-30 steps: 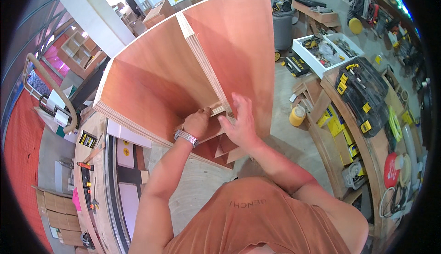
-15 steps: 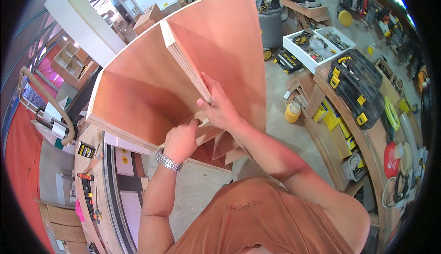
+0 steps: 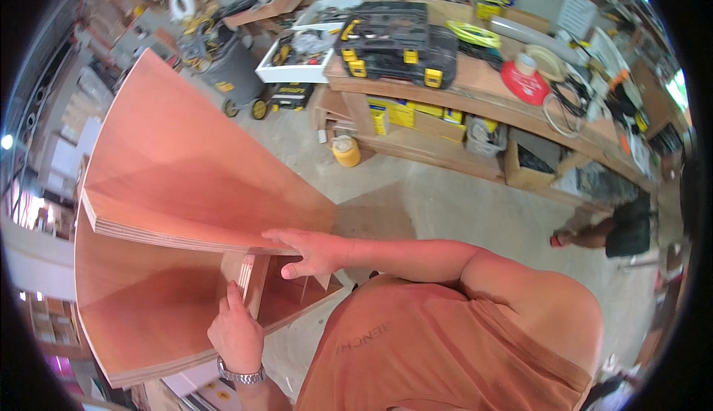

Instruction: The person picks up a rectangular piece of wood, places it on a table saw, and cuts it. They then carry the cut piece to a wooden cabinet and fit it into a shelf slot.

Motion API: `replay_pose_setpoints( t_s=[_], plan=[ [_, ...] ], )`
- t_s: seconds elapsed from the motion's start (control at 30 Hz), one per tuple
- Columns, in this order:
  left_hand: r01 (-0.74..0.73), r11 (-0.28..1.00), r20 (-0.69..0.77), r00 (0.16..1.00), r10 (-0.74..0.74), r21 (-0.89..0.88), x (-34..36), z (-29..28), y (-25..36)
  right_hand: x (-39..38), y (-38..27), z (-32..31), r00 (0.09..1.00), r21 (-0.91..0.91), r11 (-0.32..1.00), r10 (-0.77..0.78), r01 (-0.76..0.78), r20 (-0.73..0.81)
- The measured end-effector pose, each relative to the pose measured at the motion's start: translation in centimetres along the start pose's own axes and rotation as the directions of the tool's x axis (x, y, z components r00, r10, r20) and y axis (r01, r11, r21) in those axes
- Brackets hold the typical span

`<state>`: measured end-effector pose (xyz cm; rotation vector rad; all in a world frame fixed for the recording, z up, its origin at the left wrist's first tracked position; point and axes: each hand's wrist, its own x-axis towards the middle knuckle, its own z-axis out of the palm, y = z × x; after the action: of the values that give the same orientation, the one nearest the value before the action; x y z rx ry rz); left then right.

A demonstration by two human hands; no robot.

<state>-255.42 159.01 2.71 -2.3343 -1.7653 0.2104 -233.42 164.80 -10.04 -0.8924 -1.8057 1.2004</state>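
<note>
A tall plywood cabinet (image 3: 152, 277) with an open front and layered raw edges fills the left side. An upright plywood divider (image 3: 186, 166) runs through its middle. My right hand (image 3: 319, 253) rests its stretched fingers along the divider's front edge, thumb held apart. Lower down, my left hand (image 3: 236, 335), with a metal watch (image 3: 241, 372) on its wrist, has its index finger stretched out. That fingertip touches or nearly touches the end of a light wooden strip (image 3: 245, 271) inside the cabinet. The other left fingers are curled, and no object shows in either hand.
A long wooden workbench (image 3: 460, 91) carries a black tool case (image 3: 394, 43) and a red-and-white container (image 3: 524, 80). A yellow jar (image 3: 345, 151) stands on the floor near a grey shop vacuum (image 3: 234, 73). At right, another person's leg (image 3: 594, 235) shows.
The view has swung right, putting the cabinet at the left. My right thumb has come off the divider. My left index finger, curled before, now points along the strip.
</note>
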Motion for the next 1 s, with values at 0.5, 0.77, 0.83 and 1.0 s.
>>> replay_pose_setpoints(
  t_s=[0.5, 0.77, 0.83, 1.0],
  plan=[
    [-0.357, 0.793, -0.302, 0.926, 0.228, -0.493, -4.9, 4.0, -2.1, 1.5, -3.3, 16.0, 0.880, 0.931, 0.330, 0.474, -0.155, -0.022],
    [-0.574, 0.700, -0.850, -0.014, -0.527, -0.424, -10.0, 7.8, -10.8, -1.9, -3.9, 15.7, 0.780, 0.943, 0.312, 0.617, -0.118, -0.107],
    [-0.107, 0.863, -0.844, 0.299, -0.446, -0.494, -8.8, 8.6, -11.7, -2.6, -4.1, 15.8, 0.787, 0.944, 0.308, 0.608, -0.119, -0.099],
    [-0.387, 0.613, -0.724, 0.408, -0.556, -0.689, -3.9, 11.8, -10.4, -4.0, -3.4, 15.5, 0.780, 0.938, 0.320, 0.618, -0.134, -0.100]
  ],
)
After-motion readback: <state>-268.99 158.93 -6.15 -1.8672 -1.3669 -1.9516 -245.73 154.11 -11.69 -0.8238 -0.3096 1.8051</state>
